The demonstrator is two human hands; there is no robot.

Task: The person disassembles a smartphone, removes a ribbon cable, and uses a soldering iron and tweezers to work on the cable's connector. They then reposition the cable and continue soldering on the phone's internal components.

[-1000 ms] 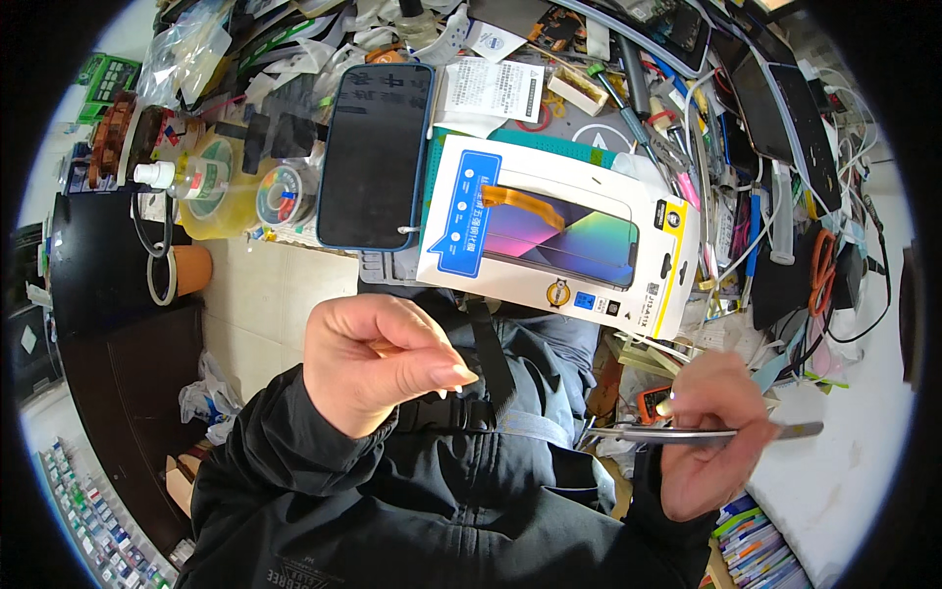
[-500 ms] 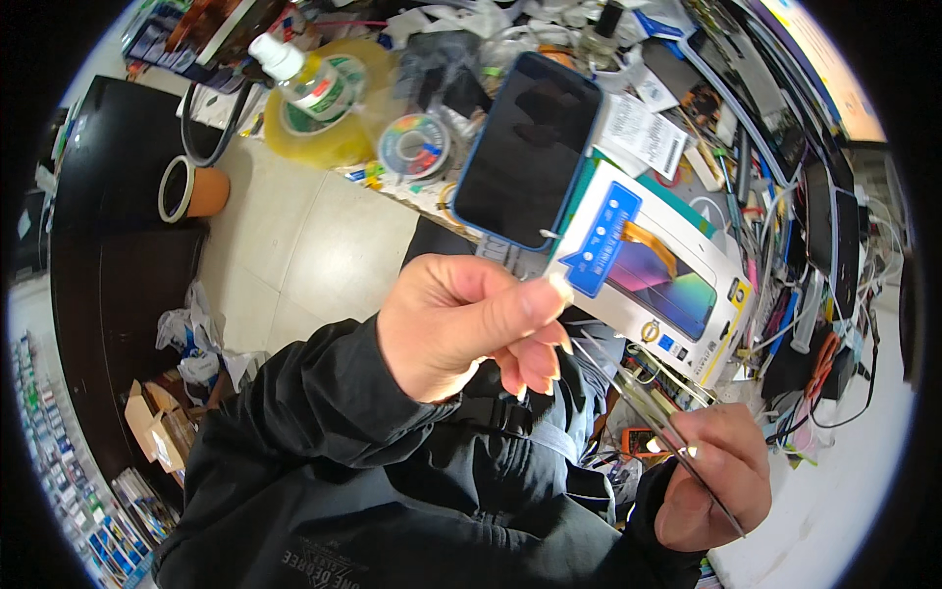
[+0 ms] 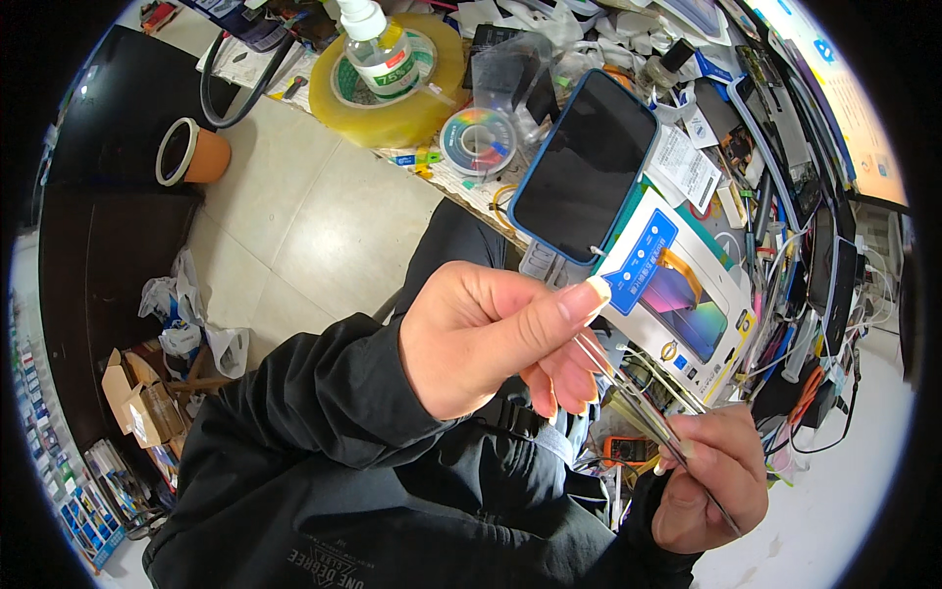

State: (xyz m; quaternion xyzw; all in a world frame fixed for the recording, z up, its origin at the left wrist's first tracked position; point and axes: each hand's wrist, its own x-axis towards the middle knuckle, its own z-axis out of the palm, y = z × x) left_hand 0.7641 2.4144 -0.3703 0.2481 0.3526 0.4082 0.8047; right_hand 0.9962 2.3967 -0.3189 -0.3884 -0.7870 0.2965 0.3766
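The right hand [image 3: 708, 479] is gripping thin tweezers [image 3: 638, 407], fingers clamped around the shaft, tips pointing up-left. The left hand [image 3: 491, 339] is curling just above, thumb pressed to fingers, meeting the tweezer tips; what it is pinching is too small to tell. Beyond, a boxed screen protector [image 3: 677, 294] is lying on the cluttered bench beside a dark phone [image 3: 584, 165], with a tape roll [image 3: 402, 93] and bottle [image 3: 378, 44] farther back.

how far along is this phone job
Looks early. Done: the dark-screened phone lies flat on the bench beside a boxed screen protector. In hand: right hand holds thin metal tweezers, tips at the left hand, whose fingers are pinched together. Left: nothing touches the phone yet.
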